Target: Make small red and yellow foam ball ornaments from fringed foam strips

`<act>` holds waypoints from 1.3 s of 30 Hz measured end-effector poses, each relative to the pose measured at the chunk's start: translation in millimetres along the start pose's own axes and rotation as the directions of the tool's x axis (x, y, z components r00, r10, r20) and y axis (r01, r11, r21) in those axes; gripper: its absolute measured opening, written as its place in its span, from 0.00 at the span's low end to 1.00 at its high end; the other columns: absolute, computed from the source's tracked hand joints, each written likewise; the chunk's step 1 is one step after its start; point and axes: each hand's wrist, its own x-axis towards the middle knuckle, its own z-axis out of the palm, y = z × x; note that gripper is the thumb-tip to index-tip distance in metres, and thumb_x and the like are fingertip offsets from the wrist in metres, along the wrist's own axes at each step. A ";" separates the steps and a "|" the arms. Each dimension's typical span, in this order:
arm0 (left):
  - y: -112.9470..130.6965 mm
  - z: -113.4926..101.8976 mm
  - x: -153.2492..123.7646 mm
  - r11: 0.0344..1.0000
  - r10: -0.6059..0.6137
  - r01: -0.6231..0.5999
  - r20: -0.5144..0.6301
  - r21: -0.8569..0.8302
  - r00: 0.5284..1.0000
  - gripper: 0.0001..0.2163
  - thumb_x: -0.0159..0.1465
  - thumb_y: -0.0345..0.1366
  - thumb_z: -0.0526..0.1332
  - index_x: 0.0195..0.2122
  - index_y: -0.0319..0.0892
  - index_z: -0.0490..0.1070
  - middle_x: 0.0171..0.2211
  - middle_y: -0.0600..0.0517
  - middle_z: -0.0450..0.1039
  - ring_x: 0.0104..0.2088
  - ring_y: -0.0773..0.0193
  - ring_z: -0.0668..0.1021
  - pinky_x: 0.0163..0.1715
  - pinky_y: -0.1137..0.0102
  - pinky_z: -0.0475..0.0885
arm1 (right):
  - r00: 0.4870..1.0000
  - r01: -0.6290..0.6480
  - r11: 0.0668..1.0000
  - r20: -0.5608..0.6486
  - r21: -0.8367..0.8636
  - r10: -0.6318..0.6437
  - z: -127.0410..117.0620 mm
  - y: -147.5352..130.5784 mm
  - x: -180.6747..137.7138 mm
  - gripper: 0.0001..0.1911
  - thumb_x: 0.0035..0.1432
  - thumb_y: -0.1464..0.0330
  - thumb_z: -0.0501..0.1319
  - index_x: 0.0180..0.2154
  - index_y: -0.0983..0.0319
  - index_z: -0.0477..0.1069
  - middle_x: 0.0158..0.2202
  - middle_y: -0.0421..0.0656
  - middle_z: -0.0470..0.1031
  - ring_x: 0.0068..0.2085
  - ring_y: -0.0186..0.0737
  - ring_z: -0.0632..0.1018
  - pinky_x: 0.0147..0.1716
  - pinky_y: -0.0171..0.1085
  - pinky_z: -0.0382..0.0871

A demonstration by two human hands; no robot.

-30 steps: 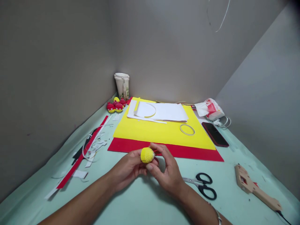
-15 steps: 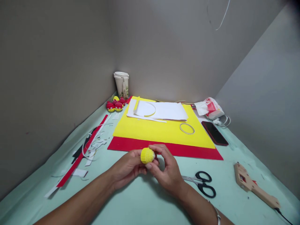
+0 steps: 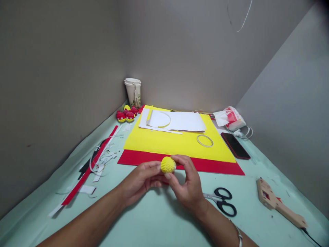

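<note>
A small yellow dome with a ridged surface, like coiled corrugated paper (image 3: 168, 165), is held up over the near edge of the red sheet. My right hand (image 3: 189, 183) pinches its right side between thumb and fingers, where a bit of white shows. On its left side, the thumb and fingers of my left hand (image 3: 142, 180) press against it. A small patch of red shows below, between the hands; I cannot make out whether it is part of the piece. Black-handled scissors (image 3: 223, 200) lie beside my right wrist, their blades partly hidden behind it.
Yellow corrugated sheet (image 3: 164, 142) lies on a red sheet (image 3: 144, 157), with white paper (image 3: 185, 120) and a bangle (image 3: 205, 141) on top. Strips and scraps (image 3: 89, 168), red-yellow crafts (image 3: 125, 116) and a cup (image 3: 133, 92) are left; a phone (image 3: 235, 145) and glue gun (image 3: 280, 204) right.
Both hands have shifted slightly right and away from me, carrying the yellow dome with them. My right hand's grip looks much the same. Everything else on the table stays put.
</note>
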 end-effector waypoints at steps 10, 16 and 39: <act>1.7 1.4 1.2 0.995 0.096 -0.092 -0.182 0.031 0.979 0.17 0.55 0.36 0.71 0.44 0.36 0.75 0.30 0.52 0.74 0.21 0.77 0.67 0.18 0.83 0.59 | 0.997 0.069 0.990 0.046 -0.122 -0.063 2.7 2.5 1.3 0.22 0.53 0.76 0.63 0.50 0.60 0.67 0.44 0.47 0.73 0.46 0.46 0.73 0.45 0.44 0.70; 0.8 -1.2 2.6 0.995 0.090 -0.080 -0.214 0.057 0.973 0.16 0.54 0.35 0.72 0.42 0.36 0.74 0.28 0.52 0.75 0.20 0.78 0.68 0.19 0.83 0.61 | 0.995 0.092 0.988 0.058 -0.122 -0.086 2.8 1.9 1.0 0.23 0.53 0.76 0.64 0.51 0.60 0.66 0.44 0.47 0.73 0.45 0.45 0.73 0.45 0.44 0.70; -1.1 -4.0 4.3 0.996 0.081 -0.086 -0.238 -0.011 0.968 0.15 0.52 0.32 0.73 0.41 0.36 0.76 0.29 0.52 0.75 0.20 0.78 0.71 0.17 0.85 0.66 | 0.999 0.013 0.994 0.051 -0.109 -0.008 1.3 5.1 0.0 0.20 0.55 0.71 0.64 0.50 0.61 0.68 0.43 0.47 0.73 0.44 0.44 0.73 0.43 0.44 0.71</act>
